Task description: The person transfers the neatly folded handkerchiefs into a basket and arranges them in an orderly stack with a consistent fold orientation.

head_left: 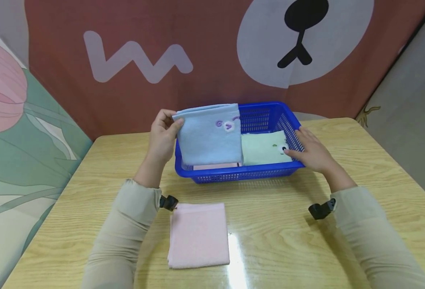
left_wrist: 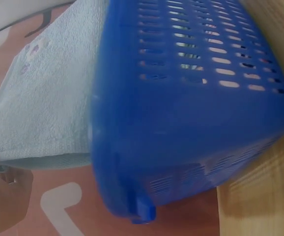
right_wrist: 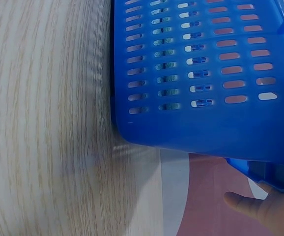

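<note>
My left hand (head_left: 163,134) pinches the upper left corner of a folded light blue towel (head_left: 209,140) with a small embroidered face. The towel is held up at the left end of a blue plastic basket (head_left: 264,116), its lower edge inside the front rim. In the left wrist view, the towel (left_wrist: 58,93) hangs over the rim beside the fingers. At the basket's right end, my right hand (head_left: 315,152) lies over the rim, fingers extended, thumb reaching inward. Inside on the right lies a folded pale green towel (head_left: 261,150). A pink strip of cloth (head_left: 214,166) shows beneath the blue towel.
A folded pink towel (head_left: 199,237) lies on the wooden table (head_left: 277,237) in front of the basket, near my left forearm. Behind the table hangs a brown-red printed cloth (head_left: 212,52). A small black camera (head_left: 321,209) is on each wrist.
</note>
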Action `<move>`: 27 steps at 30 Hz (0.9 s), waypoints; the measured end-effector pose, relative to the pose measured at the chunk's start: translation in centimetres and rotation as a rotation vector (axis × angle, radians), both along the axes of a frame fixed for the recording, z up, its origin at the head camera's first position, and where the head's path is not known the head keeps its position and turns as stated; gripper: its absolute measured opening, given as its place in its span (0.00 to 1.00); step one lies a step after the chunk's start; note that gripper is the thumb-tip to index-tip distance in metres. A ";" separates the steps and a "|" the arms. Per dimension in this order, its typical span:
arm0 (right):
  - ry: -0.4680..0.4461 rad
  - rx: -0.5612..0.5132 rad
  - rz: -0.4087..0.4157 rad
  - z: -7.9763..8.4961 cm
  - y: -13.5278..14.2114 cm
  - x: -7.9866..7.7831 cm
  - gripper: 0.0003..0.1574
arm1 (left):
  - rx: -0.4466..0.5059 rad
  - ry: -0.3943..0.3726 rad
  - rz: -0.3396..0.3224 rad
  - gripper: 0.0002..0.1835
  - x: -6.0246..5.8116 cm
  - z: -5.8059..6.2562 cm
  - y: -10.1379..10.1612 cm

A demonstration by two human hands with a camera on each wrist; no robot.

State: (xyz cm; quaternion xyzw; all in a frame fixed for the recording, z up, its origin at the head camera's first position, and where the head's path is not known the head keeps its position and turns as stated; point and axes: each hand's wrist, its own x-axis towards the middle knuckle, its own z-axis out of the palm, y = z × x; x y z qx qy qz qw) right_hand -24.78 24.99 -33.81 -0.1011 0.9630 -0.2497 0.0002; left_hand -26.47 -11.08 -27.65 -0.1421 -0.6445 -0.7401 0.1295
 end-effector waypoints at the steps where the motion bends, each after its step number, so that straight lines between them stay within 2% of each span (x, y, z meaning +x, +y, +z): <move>1: 0.001 0.001 0.000 0.0 0.0 0.0 0.52 | -0.005 -0.008 0.003 0.07 0.0 -0.1 0.0; 27: -0.007 -0.005 -0.005 0.2 -0.2 0.1 0.52 | -0.036 -0.076 0.034 0.09 -1.3 -2.2 1.1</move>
